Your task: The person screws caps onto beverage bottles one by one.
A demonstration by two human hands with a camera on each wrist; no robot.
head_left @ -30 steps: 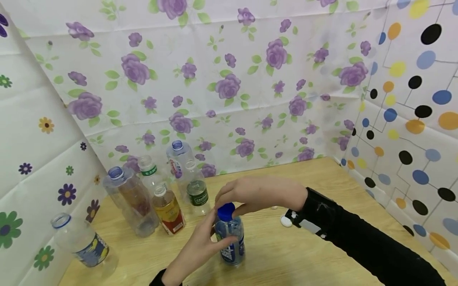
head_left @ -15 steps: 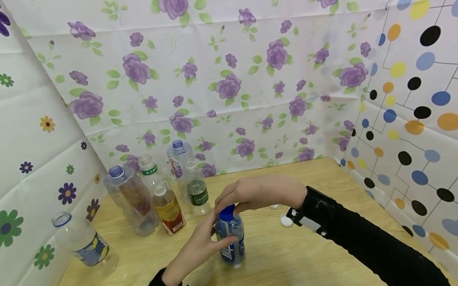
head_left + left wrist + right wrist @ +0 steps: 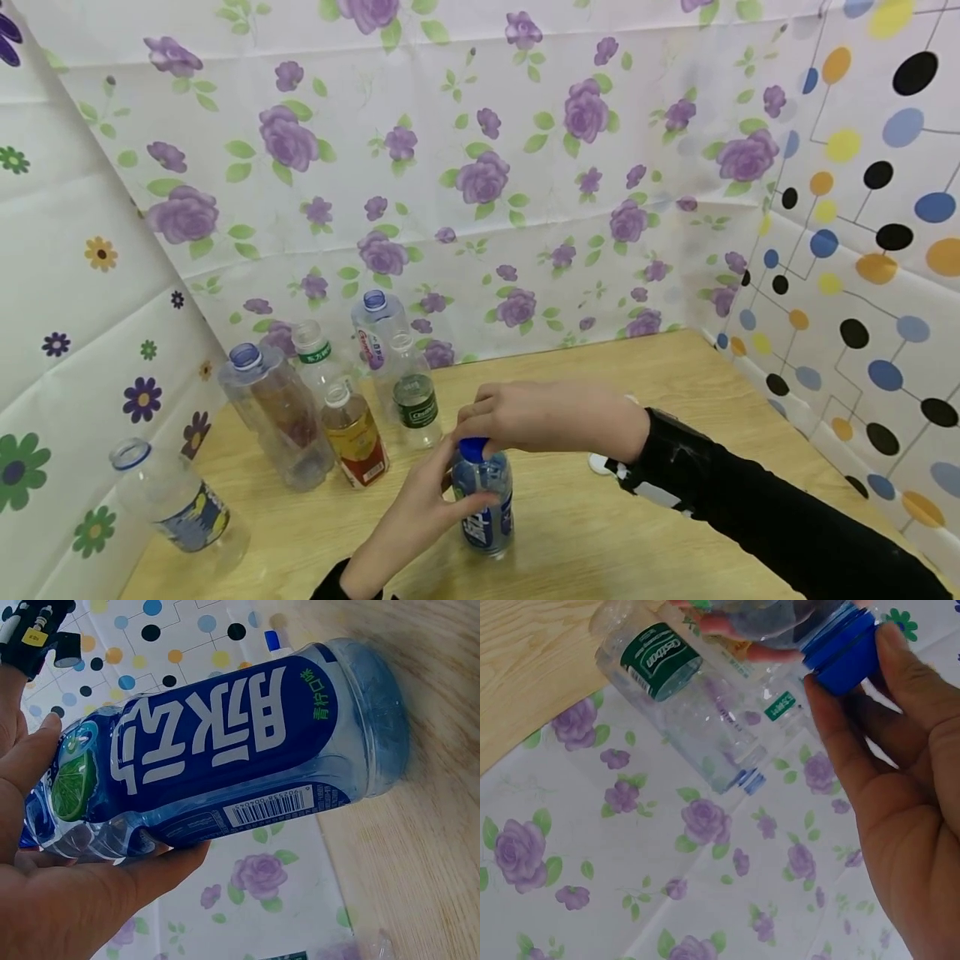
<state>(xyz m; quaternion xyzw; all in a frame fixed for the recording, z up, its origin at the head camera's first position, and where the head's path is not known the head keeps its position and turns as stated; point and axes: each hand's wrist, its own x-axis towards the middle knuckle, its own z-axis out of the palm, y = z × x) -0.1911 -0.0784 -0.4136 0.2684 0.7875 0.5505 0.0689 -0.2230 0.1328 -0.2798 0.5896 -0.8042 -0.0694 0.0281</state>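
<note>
A clear plastic drink bottle (image 3: 489, 518) with a blue label stands on the wooden table (image 3: 615, 542), slightly right of the left hand. Thumb and fingers of the left hand (image 3: 423, 504) grip its upper body. In the left wrist view the label (image 3: 210, 735) shows large white characters and a lime slice. Over the bottle's mouth sits a blue cap (image 3: 472, 451), pinched from above by the right hand (image 3: 543, 417). The right wrist view shows thumb and index finger on opposite sides of the ribbed cap (image 3: 847, 656).
Several capless bottles stand left and behind: one with a yellow-red label (image 3: 358, 446), a green-labelled one (image 3: 416, 404), a large clear one (image 3: 281, 417) and a lemon-labelled one (image 3: 191, 521). A white cap (image 3: 597, 463) lies near the right wrist. Patterned sheets surround the table.
The right hand has turned on the cap, its knuckles and wrist shifting slightly right and down. The left hand and the bottle stay in place.
</note>
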